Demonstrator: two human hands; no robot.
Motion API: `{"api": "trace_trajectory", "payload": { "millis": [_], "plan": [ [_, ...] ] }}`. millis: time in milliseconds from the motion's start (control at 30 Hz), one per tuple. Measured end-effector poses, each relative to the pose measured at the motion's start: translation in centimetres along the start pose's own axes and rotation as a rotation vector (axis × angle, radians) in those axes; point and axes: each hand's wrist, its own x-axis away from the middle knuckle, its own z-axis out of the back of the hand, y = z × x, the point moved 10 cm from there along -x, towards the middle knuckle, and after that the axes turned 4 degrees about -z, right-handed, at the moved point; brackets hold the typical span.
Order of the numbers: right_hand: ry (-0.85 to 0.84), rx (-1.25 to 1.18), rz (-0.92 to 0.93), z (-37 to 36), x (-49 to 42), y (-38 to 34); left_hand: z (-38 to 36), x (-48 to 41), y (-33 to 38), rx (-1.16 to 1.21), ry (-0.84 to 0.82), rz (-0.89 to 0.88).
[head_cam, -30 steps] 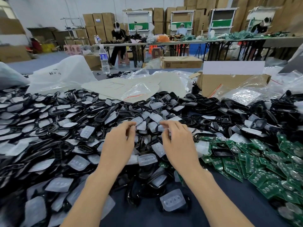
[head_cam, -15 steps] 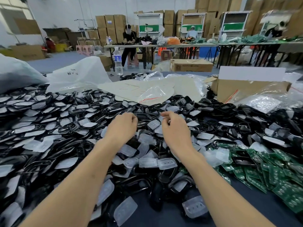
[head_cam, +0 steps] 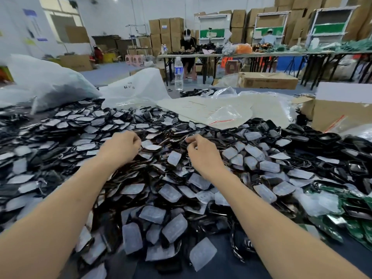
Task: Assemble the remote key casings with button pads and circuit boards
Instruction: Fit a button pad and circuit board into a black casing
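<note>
Black plastic all over the table (head_cam: 221,266): casings (head_cam: 326,138) heaped edge to edge, frosted button pads (head_cam: 153,214) scattered on top. Both arms stretched deep into the middle of the heap. Left hand (head_cam: 120,147) knuckles-up, fingers curled down onto the pile; gripping something or not, impossible to tell from here. Right hand (head_cam: 201,152) near it, fingertips bunched narrow at a dark casing edge; pinching or merely touching, cannot tell. Green circuit boards (head_cam: 360,228) off at the right edge, well apart from both hands. Beyond the heap, crumpled plastic bags (head_cam: 136,87), a cardboard box (head_cam: 338,115) on the right, a water bottle (head_cam: 178,74) upright at the far side.
</note>
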Motion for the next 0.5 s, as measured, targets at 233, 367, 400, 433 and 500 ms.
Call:
{"api": "trace_trajectory", "payload": {
  "millis": [233,367,400,433,500],
  "plan": [
    [-0.052,0.095,0.015,-3.0,-1.3,-1.9,-1.4,-1.3,-3.2,0.027,-0.032,0.036],
    [-0.069,0.079,0.001,-3.8,-1.7,-2.2,-2.4,-2.5,-1.3,0.013,-0.03,-0.026],
    [-0.071,0.087,0.003,-3.8,-1.7,-2.1,-2.6,-2.7,-0.8,0.002,-0.037,-0.05],
    [-0.071,0.096,0.005,-3.8,-1.9,-2.1,-2.7,-3.0,-0.4,-0.015,-0.042,-0.068],
    [-0.064,0.112,0.013,-3.8,-2.3,-2.1,-2.5,-3.8,-0.7,-0.052,-0.039,-0.063]
  ]
}}
